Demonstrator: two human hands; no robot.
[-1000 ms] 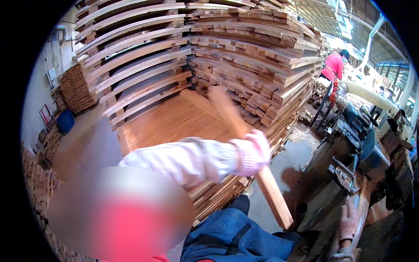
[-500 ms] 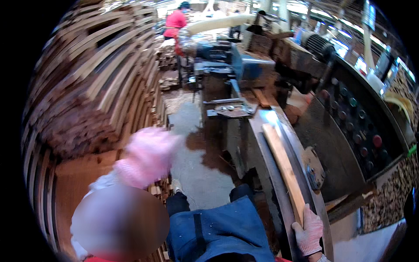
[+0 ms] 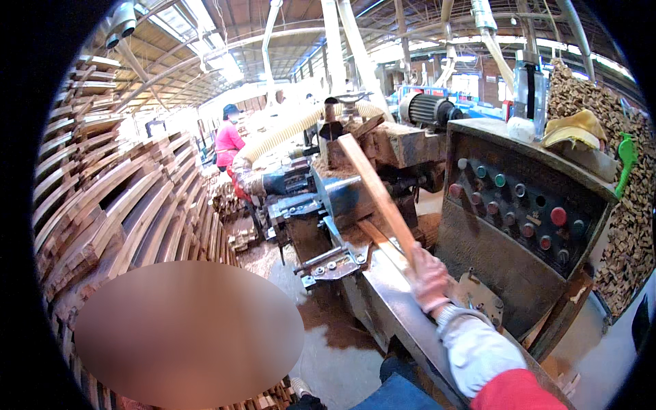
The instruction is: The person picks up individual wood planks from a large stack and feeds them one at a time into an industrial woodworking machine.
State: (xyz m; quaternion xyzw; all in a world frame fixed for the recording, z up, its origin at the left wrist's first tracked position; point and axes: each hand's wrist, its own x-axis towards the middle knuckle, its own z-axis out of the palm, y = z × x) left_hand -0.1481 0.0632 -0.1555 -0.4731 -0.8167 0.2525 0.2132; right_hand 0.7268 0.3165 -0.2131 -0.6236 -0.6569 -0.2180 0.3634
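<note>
My right hand [image 3: 429,279], in a pale pinkish knit glove, is closed round the near end of a long wooden strip [image 3: 380,195]. The strip is tilted up and away from me, its far end raised in front of the machine's sawdust-covered head. Below it, a second wooden strip [image 3: 380,239] lies on the machine's metal bed [image 3: 383,290], its near part close to my hand. A metal guide bracket [image 3: 333,265] is fixed at the bed's left side. My left hand does not show; a blurred patch covers the lower left.
Tall stacks of wooden strips [image 3: 130,225] fill the left. A control panel [image 3: 523,205] with several buttons stands at the right, a yellow cap [image 3: 574,128] on top. Behind it is a large pile of wood pieces [image 3: 615,232]. A person in pink [image 3: 229,140] stands far off beside a ribbed hose [image 3: 280,133].
The view has tipped upward. My right hand has moved forward and lifted the wooden strip off the bed. My left hand, blurred at the left before, has gone from sight.
</note>
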